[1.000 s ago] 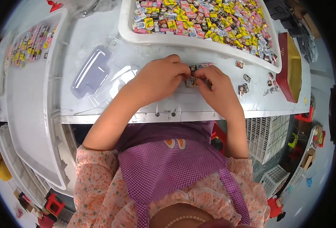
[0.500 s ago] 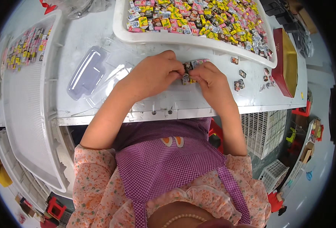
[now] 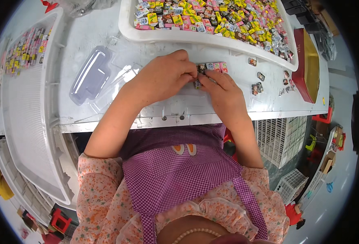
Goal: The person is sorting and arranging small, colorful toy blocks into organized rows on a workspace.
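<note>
Small printed toy-like cartons (image 3: 217,66), in black, white and pink, stand side by side in a tight block on the white table. My left hand (image 3: 165,77) pinches at the block's left edge, thumb and forefinger pressed together on a dark little carton. Bent over the front of the same block is my right hand (image 3: 224,90), its thumb and fingertips closed on the cartons and nearly meeting the left fingertips. My fingers hide the block's near part. Whether either hand lifts a carton or only presses it in place cannot be made out.
Beyond my hands stands a white bin (image 3: 179,36) heaped with mixed cartons. Loose dark pieces (image 3: 257,88) lie right, near a red-and-gold box (image 3: 305,69). At left are a clear plastic tray (image 3: 91,75) and a white mesh tray (image 3: 25,110) with carton rows.
My right hand has shifted forward over the block's near side, covering front cartons that showed before. More of the pink cartons at the back right is visible. The left hand keeps its pinch.
</note>
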A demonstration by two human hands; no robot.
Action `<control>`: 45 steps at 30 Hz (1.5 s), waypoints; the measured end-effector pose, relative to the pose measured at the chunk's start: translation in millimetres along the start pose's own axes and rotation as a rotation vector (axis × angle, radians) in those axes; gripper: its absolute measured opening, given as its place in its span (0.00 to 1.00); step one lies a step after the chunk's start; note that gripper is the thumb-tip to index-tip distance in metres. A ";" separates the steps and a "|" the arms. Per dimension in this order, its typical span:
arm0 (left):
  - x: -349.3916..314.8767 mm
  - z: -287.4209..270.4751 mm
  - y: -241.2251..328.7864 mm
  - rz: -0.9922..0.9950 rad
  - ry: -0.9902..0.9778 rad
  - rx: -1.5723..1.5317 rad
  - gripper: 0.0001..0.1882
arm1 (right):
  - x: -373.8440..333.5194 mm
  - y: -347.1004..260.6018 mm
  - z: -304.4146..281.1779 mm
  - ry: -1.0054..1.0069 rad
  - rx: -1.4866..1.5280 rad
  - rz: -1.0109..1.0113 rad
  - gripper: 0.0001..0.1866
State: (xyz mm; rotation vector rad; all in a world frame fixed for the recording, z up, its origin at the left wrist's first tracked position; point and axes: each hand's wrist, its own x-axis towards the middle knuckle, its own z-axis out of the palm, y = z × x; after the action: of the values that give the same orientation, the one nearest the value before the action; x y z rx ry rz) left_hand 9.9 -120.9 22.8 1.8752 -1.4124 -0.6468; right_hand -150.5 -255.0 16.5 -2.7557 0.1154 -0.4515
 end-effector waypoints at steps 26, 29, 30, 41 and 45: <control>2.0 0.0 -7.8 0.034 0.005 -0.068 0.07 | -0.7 -28.9 7.6 0.068 -0.085 0.188 0.12; 1.6 -0.1 -9.1 0.052 0.032 -0.076 0.07 | 5.1 -33.3 5.7 0.081 -0.106 0.189 0.11; 2.0 -0.2 -9.0 0.035 0.031 -0.094 0.07 | 5.7 -32.8 6.3 0.082 -0.107 0.186 0.11; 0.7 4.9 -8.0 0.039 0.062 -0.089 0.07 | 12.3 -45.7 10.6 0.022 -0.126 0.335 0.10; 0.3 5.8 -8.2 0.044 0.078 -0.074 0.07 | 9.8 -41.5 14.9 0.088 -0.109 0.303 0.10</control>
State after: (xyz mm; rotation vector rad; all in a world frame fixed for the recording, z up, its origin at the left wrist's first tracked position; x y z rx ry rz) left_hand 10.7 -121.1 12.7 1.7874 -1.3584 -0.5903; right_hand -135.4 -212.7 20.5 -2.7565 0.5856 -0.4947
